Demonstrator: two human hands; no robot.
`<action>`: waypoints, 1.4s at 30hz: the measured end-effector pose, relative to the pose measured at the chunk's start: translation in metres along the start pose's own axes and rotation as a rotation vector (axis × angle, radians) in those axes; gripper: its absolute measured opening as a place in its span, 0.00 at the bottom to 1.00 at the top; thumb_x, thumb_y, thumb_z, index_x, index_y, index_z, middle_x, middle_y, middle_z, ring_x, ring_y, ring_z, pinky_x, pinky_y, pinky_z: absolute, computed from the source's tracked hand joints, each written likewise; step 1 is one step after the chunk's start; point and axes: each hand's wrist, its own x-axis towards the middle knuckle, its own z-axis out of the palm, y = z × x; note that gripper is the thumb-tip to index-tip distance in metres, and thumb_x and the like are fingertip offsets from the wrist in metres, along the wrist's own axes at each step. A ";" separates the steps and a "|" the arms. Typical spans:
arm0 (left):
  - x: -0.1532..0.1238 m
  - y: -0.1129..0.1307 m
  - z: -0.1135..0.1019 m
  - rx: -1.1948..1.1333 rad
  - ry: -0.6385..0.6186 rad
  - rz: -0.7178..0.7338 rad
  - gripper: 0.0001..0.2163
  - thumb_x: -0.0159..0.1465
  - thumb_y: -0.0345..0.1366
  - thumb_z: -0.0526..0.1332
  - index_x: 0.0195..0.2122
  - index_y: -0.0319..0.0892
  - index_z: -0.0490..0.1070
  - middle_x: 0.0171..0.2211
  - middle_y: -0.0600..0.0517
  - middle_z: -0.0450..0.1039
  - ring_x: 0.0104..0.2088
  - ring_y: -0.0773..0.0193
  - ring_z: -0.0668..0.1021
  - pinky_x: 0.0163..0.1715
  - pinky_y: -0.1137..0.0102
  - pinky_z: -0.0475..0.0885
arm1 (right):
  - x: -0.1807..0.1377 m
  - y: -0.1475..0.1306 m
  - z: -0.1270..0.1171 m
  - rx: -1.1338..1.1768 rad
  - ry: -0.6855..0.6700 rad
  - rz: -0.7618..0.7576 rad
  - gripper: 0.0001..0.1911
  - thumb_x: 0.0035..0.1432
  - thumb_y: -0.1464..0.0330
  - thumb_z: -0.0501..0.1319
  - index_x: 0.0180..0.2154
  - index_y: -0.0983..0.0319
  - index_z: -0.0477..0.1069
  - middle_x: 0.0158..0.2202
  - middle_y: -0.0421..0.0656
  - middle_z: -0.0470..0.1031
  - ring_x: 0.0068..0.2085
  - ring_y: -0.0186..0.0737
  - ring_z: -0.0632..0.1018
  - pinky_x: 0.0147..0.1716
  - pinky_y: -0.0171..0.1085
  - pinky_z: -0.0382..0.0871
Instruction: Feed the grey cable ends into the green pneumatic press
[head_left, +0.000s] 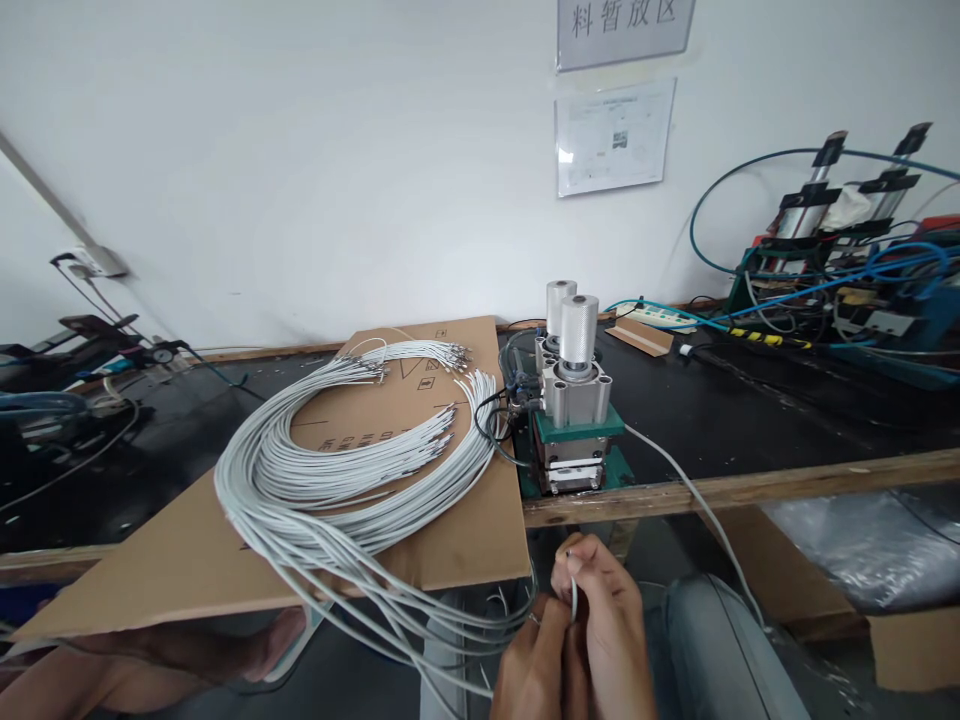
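In front of the table edge, my left hand point(534, 655) and my right hand point(611, 610) are close together. A short end of a white cable point(574, 592) stands up between them, with a small dark tip near my right fingertips. The fingers of my right hand pinch this cable, and those of my left hand close around it lower down. Several strands from a large curved bundle of white cables point(247, 460) run toward my left hand. The bundle lies on a flat cardboard sheet point(480, 545). Just beyond my hands stands a small pneumatic press point(577, 400) on a green base.
The black table point(720, 420) has a wooden front edge. Larger pneumatic machines point(817, 230) with blue hoses stand at the right, beside a power strip point(652, 315). More equipment point(97, 350) is at the left. Another person's leg point(150, 650) shows below the cardboard.
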 end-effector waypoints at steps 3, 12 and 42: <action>0.000 0.001 -0.001 0.020 0.007 0.022 0.13 0.69 0.24 0.47 0.43 0.48 0.66 0.31 0.51 0.77 0.29 0.60 0.81 0.29 0.72 0.71 | 0.000 0.000 0.001 -0.028 0.002 -0.007 0.16 0.47 0.61 0.69 0.20 0.60 0.65 0.21 0.35 0.63 0.23 0.32 0.63 0.23 0.30 0.58; -0.003 -0.002 0.001 0.013 0.006 -0.004 0.12 0.69 0.25 0.47 0.39 0.48 0.66 0.31 0.51 0.77 0.29 0.60 0.81 0.29 0.72 0.69 | 0.001 0.000 0.001 -0.046 0.015 -0.009 0.18 0.45 0.60 0.72 0.21 0.60 0.64 0.21 0.34 0.62 0.23 0.31 0.61 0.22 0.29 0.58; 0.028 0.005 -0.024 0.342 0.151 0.262 0.15 0.76 0.41 0.46 0.56 0.49 0.69 0.40 0.47 0.82 0.26 0.63 0.84 0.25 0.74 0.75 | 0.033 -0.043 -0.018 -0.327 -0.019 -0.067 0.22 0.50 0.51 0.70 0.22 0.61 0.69 0.19 0.35 0.64 0.23 0.34 0.65 0.24 0.32 0.60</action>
